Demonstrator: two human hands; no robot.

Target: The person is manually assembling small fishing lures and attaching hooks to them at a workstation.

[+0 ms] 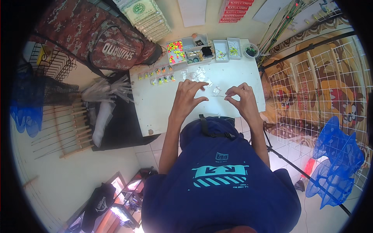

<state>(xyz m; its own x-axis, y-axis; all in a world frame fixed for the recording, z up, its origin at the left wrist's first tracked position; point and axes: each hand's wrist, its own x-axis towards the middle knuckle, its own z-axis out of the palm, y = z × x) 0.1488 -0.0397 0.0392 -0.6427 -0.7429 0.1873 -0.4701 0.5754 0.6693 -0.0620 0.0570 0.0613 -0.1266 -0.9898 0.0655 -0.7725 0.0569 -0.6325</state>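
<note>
Over the white table (pixel 163 112) my left hand (pixel 189 97) is open, its thumb and fingers apart with nothing visible between them. My right hand (pixel 241 100) is closed in a pinch on a thin line-like piece (pixel 220 96), which points toward the left hand; its exact kind is too small to make out. Just beyond the hands, small clear plastic packets (pixel 199 73) lie scattered, and another clear packet (pixel 216 91) rests between the hands. To the left, small packets with bright yellow, green and orange pieces (pixel 163 79) are laid in two rows.
Along the table's back stand a tray of red and yellow pieces (pixel 176 52), a compartment box (pixel 194 43), white boxes (pixel 221 56) and a round tub (pixel 250 50). A camouflage bag (pixel 116 48) is at the left. A white wire grid (pixel 311 85) and blue nets (pixel 334 159) stand right.
</note>
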